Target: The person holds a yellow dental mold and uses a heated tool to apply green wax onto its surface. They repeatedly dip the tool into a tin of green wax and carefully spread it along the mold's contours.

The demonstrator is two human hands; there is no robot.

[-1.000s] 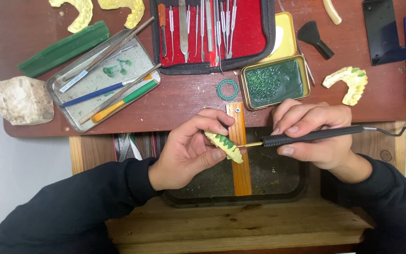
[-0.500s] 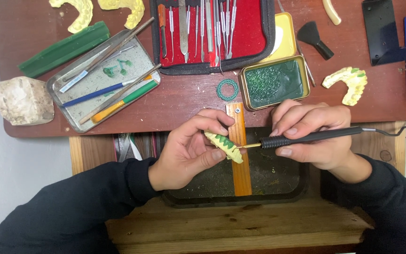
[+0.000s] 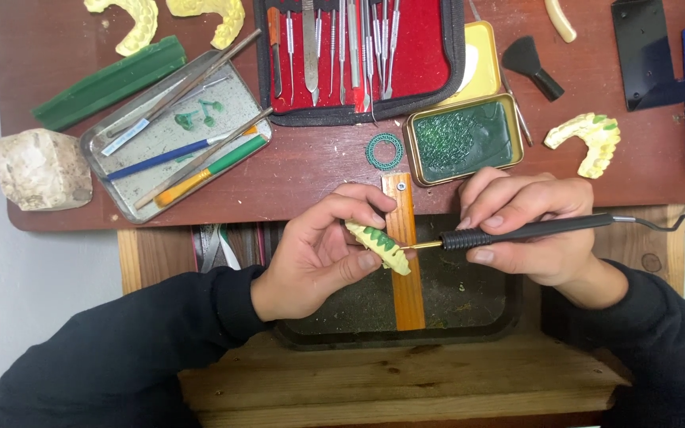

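Note:
My left hand point(image 3: 323, 252) grips a small yellow dental cast with green wax on its teeth point(image 3: 377, 246), held over a wooden bench peg point(image 3: 406, 289). In my right hand point(image 3: 529, 230) is a black corded electric wax pen point(image 3: 541, 230), held like a pencil; its thin metal tip point(image 3: 422, 246) touches the right side of the cast. Both hands hover above a dark catch tray point(image 3: 469, 305) under the desk edge.
On the red-brown desk: a metal tray of tools and green wax bits point(image 3: 176, 139), a red instrument roll point(image 3: 362, 51), an open tin of green wax point(image 3: 461, 139), a green ring point(image 3: 384, 150), a plaster block point(image 3: 41, 168), a green wax stick point(image 3: 109, 82), further yellow casts point(image 3: 588, 141).

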